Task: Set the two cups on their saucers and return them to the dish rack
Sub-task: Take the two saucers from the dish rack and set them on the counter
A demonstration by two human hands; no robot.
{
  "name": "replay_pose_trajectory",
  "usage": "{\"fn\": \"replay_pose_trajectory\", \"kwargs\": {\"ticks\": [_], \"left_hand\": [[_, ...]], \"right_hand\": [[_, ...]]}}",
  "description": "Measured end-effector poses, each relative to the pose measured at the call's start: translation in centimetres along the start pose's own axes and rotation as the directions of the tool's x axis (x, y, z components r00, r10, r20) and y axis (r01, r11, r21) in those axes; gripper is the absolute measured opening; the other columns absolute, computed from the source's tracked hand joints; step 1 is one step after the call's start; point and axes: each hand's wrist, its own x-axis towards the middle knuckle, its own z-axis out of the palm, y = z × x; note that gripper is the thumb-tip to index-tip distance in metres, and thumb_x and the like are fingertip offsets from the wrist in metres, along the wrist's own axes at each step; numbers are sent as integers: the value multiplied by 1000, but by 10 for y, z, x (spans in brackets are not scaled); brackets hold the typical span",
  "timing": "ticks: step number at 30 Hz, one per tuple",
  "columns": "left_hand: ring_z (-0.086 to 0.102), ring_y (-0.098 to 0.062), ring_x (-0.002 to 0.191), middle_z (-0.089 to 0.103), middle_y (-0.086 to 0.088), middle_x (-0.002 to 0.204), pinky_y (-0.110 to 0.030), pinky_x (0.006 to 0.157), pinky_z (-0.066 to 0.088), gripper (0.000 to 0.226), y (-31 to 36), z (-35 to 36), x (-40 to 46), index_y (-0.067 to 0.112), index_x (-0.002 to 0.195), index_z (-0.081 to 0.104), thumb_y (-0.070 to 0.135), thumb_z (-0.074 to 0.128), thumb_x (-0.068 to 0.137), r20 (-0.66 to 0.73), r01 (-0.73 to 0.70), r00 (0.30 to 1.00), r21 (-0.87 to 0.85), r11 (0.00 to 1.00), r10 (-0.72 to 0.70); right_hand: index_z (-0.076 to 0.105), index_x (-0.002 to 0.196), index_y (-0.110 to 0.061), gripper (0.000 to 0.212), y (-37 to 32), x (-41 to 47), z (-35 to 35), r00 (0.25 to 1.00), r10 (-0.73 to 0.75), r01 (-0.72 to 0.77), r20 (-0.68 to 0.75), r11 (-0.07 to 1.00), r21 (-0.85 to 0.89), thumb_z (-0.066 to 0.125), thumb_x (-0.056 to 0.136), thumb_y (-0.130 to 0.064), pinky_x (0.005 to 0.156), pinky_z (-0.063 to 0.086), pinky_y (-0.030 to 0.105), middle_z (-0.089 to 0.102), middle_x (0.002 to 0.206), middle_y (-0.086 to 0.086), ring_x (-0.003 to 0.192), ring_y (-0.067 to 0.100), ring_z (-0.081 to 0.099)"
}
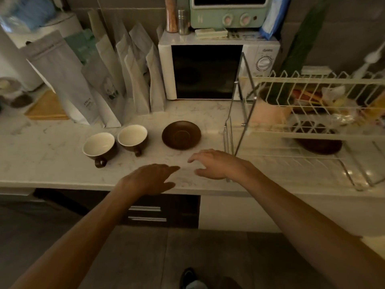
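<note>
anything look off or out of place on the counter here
Nothing is spilled or broken. Both cups, the left cup and the right cup, sit upright on the bare counter, with only one saucer out beside them. A second brown dish, possibly the other saucer, lies in the dish rack.

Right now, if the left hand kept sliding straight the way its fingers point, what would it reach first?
The left hand points right, low over the countertop, toward the right hand. It would probably meet that hand's thumb first, not the cups or the saucer, which lie farther back. Depth is hard to judge here.
</note>
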Motion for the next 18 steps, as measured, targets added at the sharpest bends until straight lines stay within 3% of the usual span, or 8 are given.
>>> {"fn": "replay_pose_trajectory", "kwargs": {"ticks": [2,8,18], "left_hand": [[32,-21,143,31,2,157,-39,114,28,64,23,4,-10,34,150,20,45,49,95,53,21,998,-1,1000,-21],[41,-19,135,43,4,149,-39,111,34,56,96,5,-25,36,147,29,41,50,95,13,-74,997,-46,996,75],[42,-24,135,41,-3,151,-40,104,41,60,224,-10,14,35,151,19,50,41,97,-77,-218,970,161,963,233]], "right_hand": [[39,145,-27,50,5,-22,4,998,19,-19,63,1000,-3,53,98,-33,102,41,38,46,147,6,132,24,44],[35,148,-31,57,33,-91,14,980,95,-94,177,995,-11,55,96,-39,102,44,39,47,146,4,127,24,49],[39,145,-33,53,124,-184,5,937,349,-349,3,937,-21,54,95,-43,98,44,41,51,144,3,127,26,51]]}}
